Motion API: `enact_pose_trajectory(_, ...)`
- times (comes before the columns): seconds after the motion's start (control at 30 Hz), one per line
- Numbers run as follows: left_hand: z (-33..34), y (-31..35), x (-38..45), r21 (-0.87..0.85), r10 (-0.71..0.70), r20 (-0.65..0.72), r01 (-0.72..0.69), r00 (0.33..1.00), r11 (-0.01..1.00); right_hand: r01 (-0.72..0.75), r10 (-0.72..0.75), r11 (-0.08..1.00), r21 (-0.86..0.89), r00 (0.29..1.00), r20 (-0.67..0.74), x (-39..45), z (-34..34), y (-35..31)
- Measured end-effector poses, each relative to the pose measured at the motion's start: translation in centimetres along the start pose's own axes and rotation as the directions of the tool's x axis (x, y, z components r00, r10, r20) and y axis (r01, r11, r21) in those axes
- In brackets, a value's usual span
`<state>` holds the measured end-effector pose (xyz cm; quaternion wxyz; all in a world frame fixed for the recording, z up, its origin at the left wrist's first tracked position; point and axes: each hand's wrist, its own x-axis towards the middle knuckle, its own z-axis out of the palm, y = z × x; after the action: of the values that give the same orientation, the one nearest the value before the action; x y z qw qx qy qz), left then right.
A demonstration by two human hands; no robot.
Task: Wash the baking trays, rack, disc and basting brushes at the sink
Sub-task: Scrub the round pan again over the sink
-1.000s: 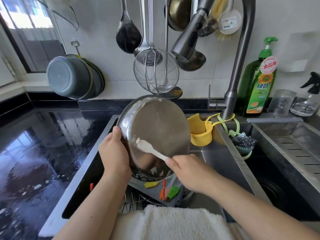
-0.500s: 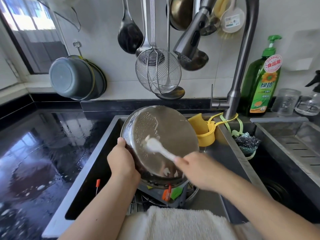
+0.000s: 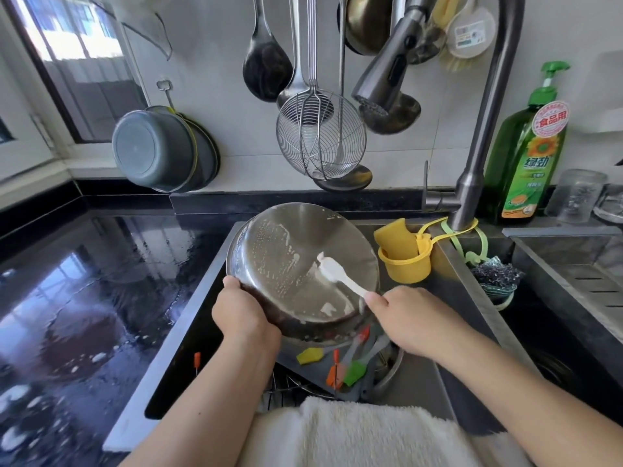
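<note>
The round metal disc (image 3: pixel 296 264) is held tilted over the sink (image 3: pixel 448 274), its soapy face turned toward the camera, streaks of white foam across it. The left hand (image 3: pixel 244 315) grips its near left rim, fingers curled behind the edge and thumb on the rim. The right hand (image 3: pixel 411 318) pinches the handle of a white basting brush (image 3: pixel 337 273) between thumb and curled fingers — the brush head lies flat against the right half of the disc. Below the disc a grey baking tray (image 3: pixel 303 369) lies in the basin with yellow, orange and green basting brushes (image 3: pixel 347 370) on it, over a wire rack (image 3: pixel 286 389). A yellow sponge holder (image 3: pixel 404 264) hangs just right of the disc.

Against a second ago, the disc sits lower and nearer the sink — and the brush head has travelled from the disc's left part to its right.
</note>
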<state>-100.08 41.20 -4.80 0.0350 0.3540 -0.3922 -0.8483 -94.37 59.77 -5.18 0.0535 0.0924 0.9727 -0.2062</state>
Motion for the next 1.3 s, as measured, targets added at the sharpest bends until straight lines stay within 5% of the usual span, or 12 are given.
enact_pose_trajectory(0.1,-0.1,-0.2,0.4,0.032,0.000,-0.003,0.000,1.000,0.999,0.209,-0.205,0.978,-0.023,0.972,0.114,-2.5,1.7,-1.8)
enact_pose_trajectory(0.17,-0.1,-0.3,0.6,0.031,0.009,-0.001,-0.009,1.000,0.999,0.196,-0.186,0.980,-0.046,0.968,0.167,-2.2,1.6,-1.1)
enact_pose_trajectory(0.27,0.0,-0.2,0.5,0.008,0.013,-0.016,-0.013,1.000,1.000,0.013,-0.003,0.978,-0.208,0.999,0.048,0.4,0.0,1.2)
enact_pose_trajectory(0.43,-0.1,0.0,1.2,-0.032,0.022,-0.055,-0.024,0.998,0.999,0.133,-0.139,0.990,0.051,0.979,0.146,-2.2,2.4,-0.6)
enact_pose_trajectory(0.53,-0.1,0.0,1.9,-0.048,0.054,-0.082,-0.058,0.995,0.997,0.073,-0.066,0.992,-0.099,0.995,0.072,-0.5,0.6,0.4)
enact_pose_trajectory(0.63,-0.1,0.0,2.3,-0.059,0.052,-0.089,-0.058,0.995,0.997,0.138,-0.137,0.990,0.034,0.990,-0.019,-1.3,1.5,0.1)
enact_pose_trajectory(0.73,-0.2,0.0,2.2,-0.048,0.034,-0.095,-0.039,0.995,0.998,0.254,-0.249,0.967,-0.034,0.963,0.104,-2.4,1.8,-0.6)
enact_pose_trajectory(0.83,-0.1,0.0,2.7,-0.029,0.045,-0.092,-0.048,0.995,0.998,0.090,-0.074,0.978,-0.188,0.993,0.094,-0.5,-0.3,1.2)
enact_pose_trajectory(0.93,-0.1,0.1,2.9,-0.024,0.038,-0.094,-0.040,0.995,0.999,0.088,-0.085,0.994,-0.068,0.995,0.049,-1.0,0.9,1.1)
enact_pose_trajectory(1.03,-0.1,-0.1,2.7,-0.015,0.056,-0.105,-0.058,0.993,0.998,0.216,-0.187,0.960,-0.176,0.968,0.165,-1.1,1.3,0.9)
enact_pose_trajectory(1.13,0.1,-0.1,2.5,0.004,0.078,-0.100,-0.078,0.992,0.997,0.061,-0.042,0.971,-0.230,0.995,0.085,0.4,0.3,2.0)
enact_pose_trajectory(1.3,0.1,0.0,2.7,0.028,0.093,-0.098,-0.090,0.991,0.996,0.210,-0.193,0.973,-0.091,0.967,0.167,-2.1,1.9,0.0)
